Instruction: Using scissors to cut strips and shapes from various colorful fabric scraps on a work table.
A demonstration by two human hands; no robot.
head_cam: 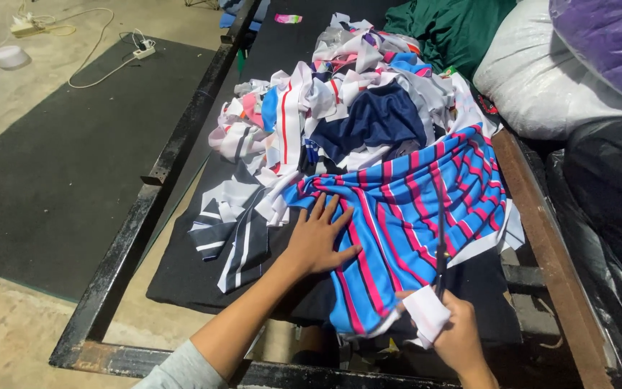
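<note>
Here, left hand (319, 241) flat and open, fingers spread, palm down on the blue cloth with pink and white stripes (412, 216). Likely pressing to keep the cloth taut and smooth against the black table mat (181, 274) so the blades meet no slack. Right hand (458, 335) closed around the handles of long dark scissors (440, 238), with a white wrap or scrap (426, 313) bunched at the grip, perhaps as padding. Blades pointing away from the body, lying over the striped cloth just right of the left hand's fingertips, apart from them. Open or closed blades: too thin and dark to tell.

Striped cloth directly under the left palm, spreading right and away toward the scissors, its near edge hanging off the table just left of the right hand. Beyond both hands, a loose pile of cut scraps (325, 101), white, navy, pink and blue, heaped away from the cutting spot. Left of the left hand, a dark piece with white stripes (228, 241) lying flat on the mat. Far right of the right hand, a rusty table rail (541, 230), then a white sack (541, 79), a black plastic bag (613, 209), a purple bag (613, 36) and green cloth (448, 29). Off to the far left, a power strip with cable (142, 50) on the floor.
</note>
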